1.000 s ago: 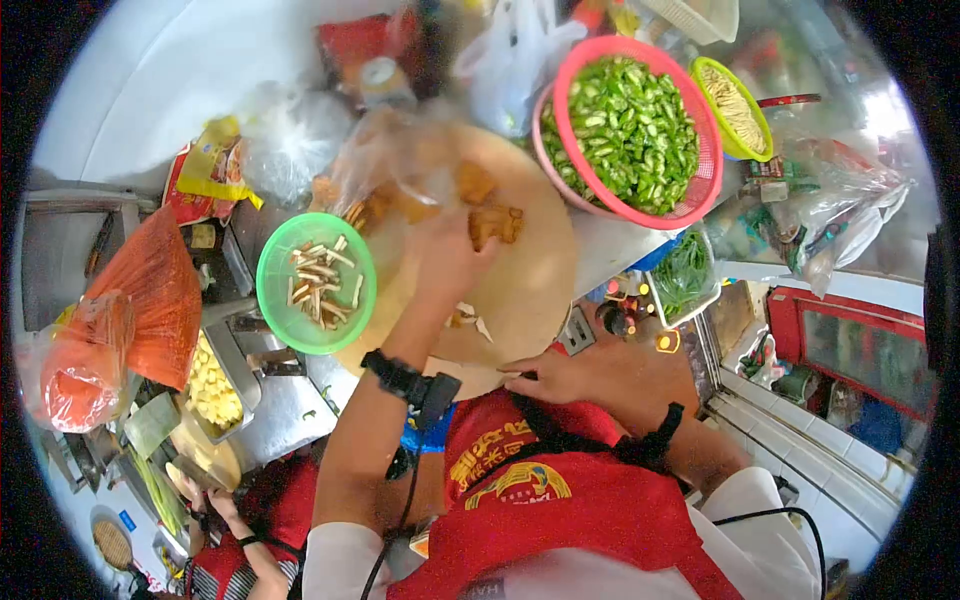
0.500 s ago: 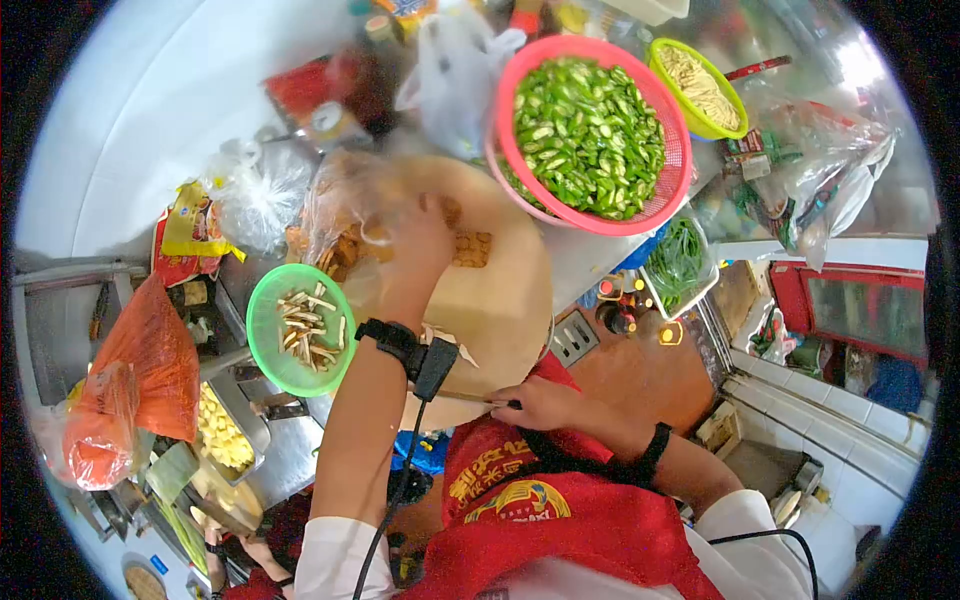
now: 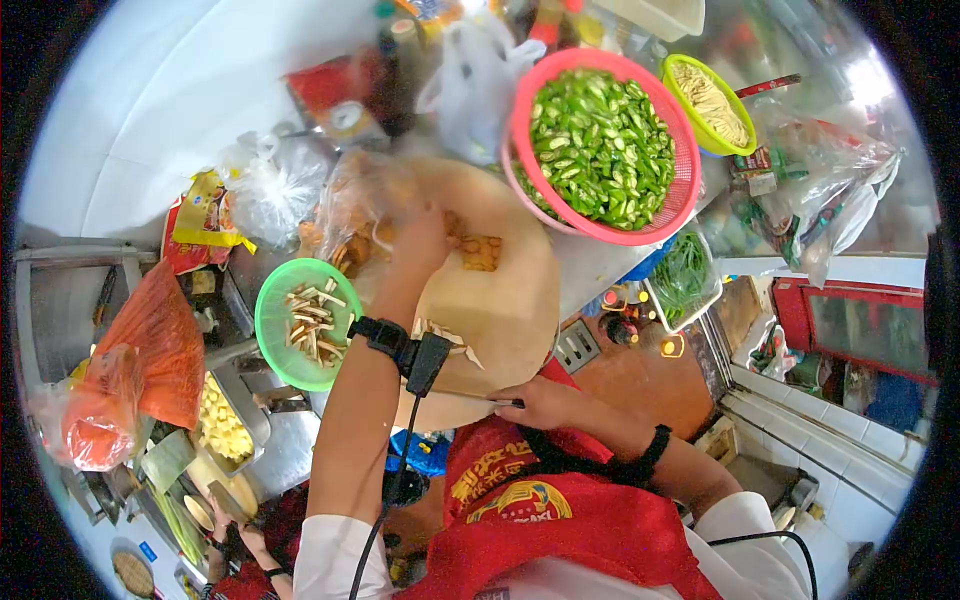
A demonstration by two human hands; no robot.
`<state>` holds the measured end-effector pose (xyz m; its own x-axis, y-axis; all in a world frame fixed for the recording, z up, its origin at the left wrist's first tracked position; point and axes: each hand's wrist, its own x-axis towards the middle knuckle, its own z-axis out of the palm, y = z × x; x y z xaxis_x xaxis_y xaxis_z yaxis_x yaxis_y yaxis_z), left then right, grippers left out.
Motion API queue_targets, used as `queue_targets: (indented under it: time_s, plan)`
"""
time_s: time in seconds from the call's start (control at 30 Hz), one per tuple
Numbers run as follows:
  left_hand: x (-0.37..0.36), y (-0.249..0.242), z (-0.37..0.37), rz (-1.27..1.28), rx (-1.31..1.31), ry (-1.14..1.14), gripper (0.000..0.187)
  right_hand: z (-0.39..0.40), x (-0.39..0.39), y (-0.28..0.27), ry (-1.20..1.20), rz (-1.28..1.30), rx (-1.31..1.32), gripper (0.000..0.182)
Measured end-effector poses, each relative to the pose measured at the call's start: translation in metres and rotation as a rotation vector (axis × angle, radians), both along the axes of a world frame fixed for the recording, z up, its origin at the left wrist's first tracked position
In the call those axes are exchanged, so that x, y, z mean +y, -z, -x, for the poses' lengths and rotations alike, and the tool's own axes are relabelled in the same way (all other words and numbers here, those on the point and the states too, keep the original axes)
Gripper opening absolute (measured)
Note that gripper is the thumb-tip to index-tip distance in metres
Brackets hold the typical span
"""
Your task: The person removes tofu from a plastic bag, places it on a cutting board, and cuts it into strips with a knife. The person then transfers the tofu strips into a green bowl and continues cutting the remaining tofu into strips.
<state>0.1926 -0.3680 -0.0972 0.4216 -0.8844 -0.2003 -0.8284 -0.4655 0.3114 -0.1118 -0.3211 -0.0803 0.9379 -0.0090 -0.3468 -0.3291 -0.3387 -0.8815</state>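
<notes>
From my end of the link, I see the brown piece (image 3: 482, 253) lying flat on the round cutting board (image 3: 505, 320), just right of the fingers of the left hand (image 3: 420, 240). That hand reaches over the far part of the board, palm down, and its fingertips are blurred, so I cannot tell whether they are spread, closed or gripping anything, nor whether they touch the piece. More brown chunks (image 3: 352, 250) sit left of the hand, beside and partly under a clear bag (image 3: 350, 195). The right hand (image 3: 548, 402) is at the board's near edge, its fingers wrapped around the handle of a knife (image 3: 488, 400) whose blade points left along that edge, close to the red apron (image 3: 515, 465). Between knife and brown piece I have a bare stretch of board, broken only by pale strips (image 3: 434, 327) near the left wrist. The green bowl (image 3: 262, 325) crowds the board's left rim, and the pink basket (image 3: 690, 185) of sliced green peppers (image 3: 603, 150) stands close beyond its far right edge. Past the right rim I see a narrow bare strip of surface (image 3: 590, 268).
</notes>
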Motion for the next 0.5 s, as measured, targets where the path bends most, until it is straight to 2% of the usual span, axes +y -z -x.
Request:
queue_targets:
  time_s: [0.03, 0.07, 0.13, 0.23, 0.37, 0.43, 0.47, 0.5]
  plan:
    - [0.0, -0.002, -0.001, -0.001, -0.003, 0.05, 0.069, 0.0, 0.0, 0.001, -0.003, -0.001, -0.001, 0.04]
    - [0.0, -0.003, -0.003, -0.002, -0.004, 0.048, 0.069, 0.0, 0.001, 0.002, -0.003, 0.004, 0.011, 0.04]
    - [-0.001, -0.013, -0.005, -0.063, 0.068, -0.012, 0.055, -0.001, 0.001, 0.0, -0.002, 0.009, 0.023, 0.039]
    - [0.005, -0.01, -0.006, -0.074, -0.033, 0.033, 0.049, -0.003, -0.001, -0.005, 0.006, 0.007, 0.031, 0.039]
    - [0.018, -0.018, -0.009, 0.022, 0.003, 0.079, 0.042, -0.002, -0.003, -0.004, -0.009, 0.018, 0.025, 0.04]
    - [0.036, -0.048, -0.006, 0.135, 0.249, -0.015, 0.034, -0.001, -0.002, 0.006, -0.047, -0.006, 0.013, 0.041]
    - [0.05, -0.06, -0.004, 0.121, 0.243, -0.04, 0.034, 0.001, -0.003, 0.017, -0.036, 0.004, -0.002, 0.041]
    - [0.064, -0.071, -0.002, 0.191, 0.351, -0.132, 0.034, 0.002, -0.003, 0.025, -0.023, 0.012, -0.018, 0.041]
